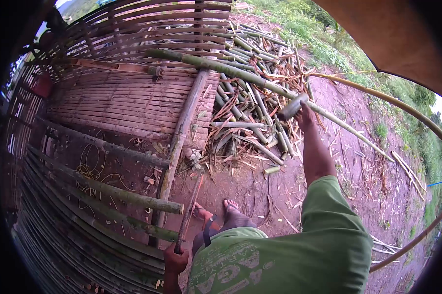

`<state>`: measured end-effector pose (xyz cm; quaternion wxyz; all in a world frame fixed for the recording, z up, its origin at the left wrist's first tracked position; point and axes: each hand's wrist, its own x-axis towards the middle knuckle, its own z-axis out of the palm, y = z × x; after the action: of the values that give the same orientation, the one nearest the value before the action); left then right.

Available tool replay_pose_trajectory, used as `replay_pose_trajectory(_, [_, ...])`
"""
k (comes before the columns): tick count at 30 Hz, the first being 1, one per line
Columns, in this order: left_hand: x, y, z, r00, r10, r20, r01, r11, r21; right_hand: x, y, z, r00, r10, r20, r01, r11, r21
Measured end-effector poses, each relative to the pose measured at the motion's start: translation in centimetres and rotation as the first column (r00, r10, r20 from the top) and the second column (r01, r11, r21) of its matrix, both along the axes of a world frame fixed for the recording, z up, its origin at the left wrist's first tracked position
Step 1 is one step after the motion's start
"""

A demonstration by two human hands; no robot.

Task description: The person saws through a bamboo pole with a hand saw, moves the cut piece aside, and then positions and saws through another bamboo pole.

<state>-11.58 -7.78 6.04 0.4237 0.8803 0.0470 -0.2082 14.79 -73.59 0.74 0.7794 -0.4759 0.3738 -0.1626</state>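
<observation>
Low at the left, my left hand (176, 260) is closed around the dark handle of a long, narrow-bladed tool (188, 213). Its blade points up and away, past the cut end of a green bamboo pole (132, 197). My right arm reaches out to the right, and my right hand (306, 116) grips a short bamboo piece (292, 108). In this view that piece overlaps a long bamboo pole (240, 74), which slants down to the right across the pile.
Cut bamboo pieces (252, 103) and dry sheaths lie heaped ahead. A slatted bamboo platform (123, 98) with a slat fence stands at left, edged by a wooden beam (184, 125). Yellow cord (91, 166) lies on the ground. A brown sheet (402, 39) hangs at upper right.
</observation>
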Motion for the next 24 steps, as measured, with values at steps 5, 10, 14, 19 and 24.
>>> replay_pose_trajectory(5, [-2.0,1.6,1.9,0.975,0.218,0.050,-0.219,0.976,0.014,10.4,12.2,11.5,0.869,0.457,0.189,-0.296,0.787,-0.542])
replay_pose_trajectory(10, [-5.3,2.5,3.4,0.831,0.557,0.010,-0.556,0.830,-0.041,6.9,34.0,-5.4,0.479,0.773,-0.415,-0.718,0.073,-0.692])
replay_pose_trajectory(14, [-7.7,3.4,4.2,0.680,0.733,0.031,-0.732,0.681,-0.025,-5.0,49.9,-16.9,0.093,0.872,-0.480,-0.532,-0.364,-0.765])
replay_pose_trajectory(19, [-11.5,5.2,3.5,0.478,0.877,0.060,-0.878,0.479,-0.008,-8.6,55.7,-14.1,-0.204,0.615,-0.761,-0.720,-0.621,-0.309])
replay_pose_trajectory(24, [-11.3,6.6,1.2,0.261,0.965,-0.033,-0.956,0.254,-0.144,-10.8,59.3,-10.2,-0.453,0.529,-0.717,-0.618,-0.766,-0.175])
